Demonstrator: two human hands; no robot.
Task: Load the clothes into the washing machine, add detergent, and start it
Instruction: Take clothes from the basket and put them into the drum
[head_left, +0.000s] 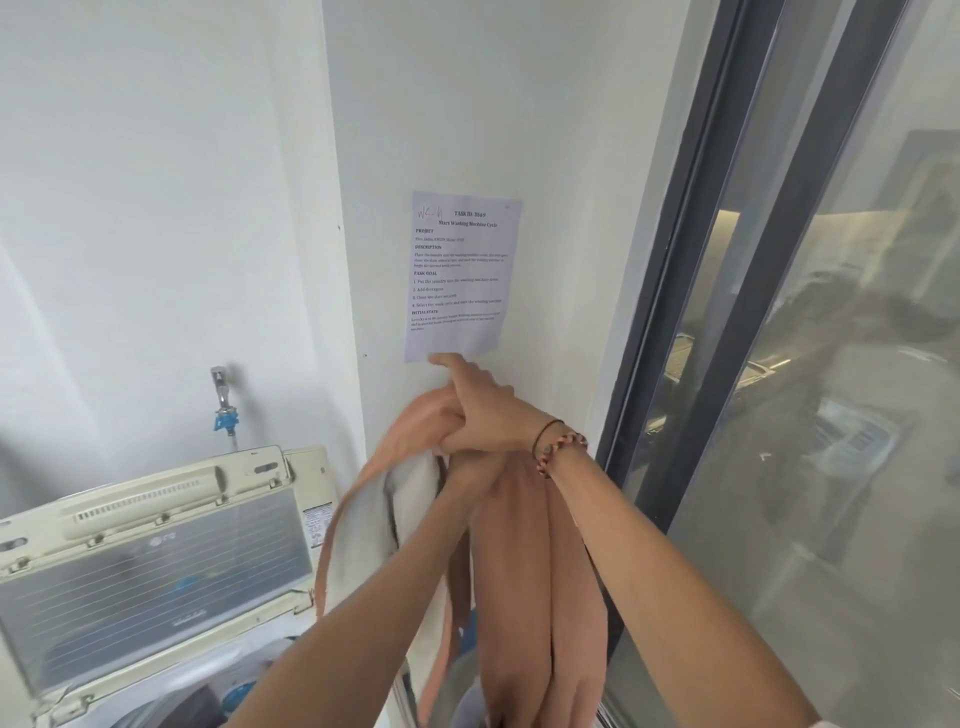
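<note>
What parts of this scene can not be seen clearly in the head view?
- Left hand: mostly covered by the right hand and the peach cloth, so its grip is unclear.
- Washing machine drum: cut off by the bottom edge; the raised lid blocks the rest.
- Paper sheet on the wall: its small print is too fine to read.
- Detergent: not in view.

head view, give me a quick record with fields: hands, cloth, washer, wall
right hand: right hand grips the peach cloth, index finger touching the bottom edge of the paper sheet
left hand: mostly hidden behind the right hand, seems to hold the same cloth
cloth: raised high, hanging down in folds
washer: washing machine lower left, lid up
wall: tap above the machine
</note>
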